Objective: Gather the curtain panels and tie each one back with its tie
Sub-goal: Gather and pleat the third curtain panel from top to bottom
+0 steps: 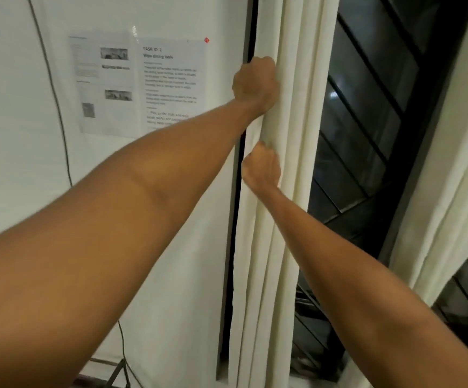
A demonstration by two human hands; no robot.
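A cream curtain panel (291, 169) hangs bunched into vertical folds against the left side of the window. My left hand (255, 82) is closed around the panel's left edge, high up. Just below it, my right hand (262, 166) grips the same folds, fingers tucked into the cloth. A second cream curtain panel (445, 175) hangs at the right edge of the view, untouched. I see no tie anywhere in the frame.
Dark window glass with a black diagonal grille (367, 130) shows between the panels. Printed paper sheets (140, 85) are taped to the white wall on the left. A thin black cable (56, 107) runs down that wall. A stand's legs (118, 371) show at the bottom.
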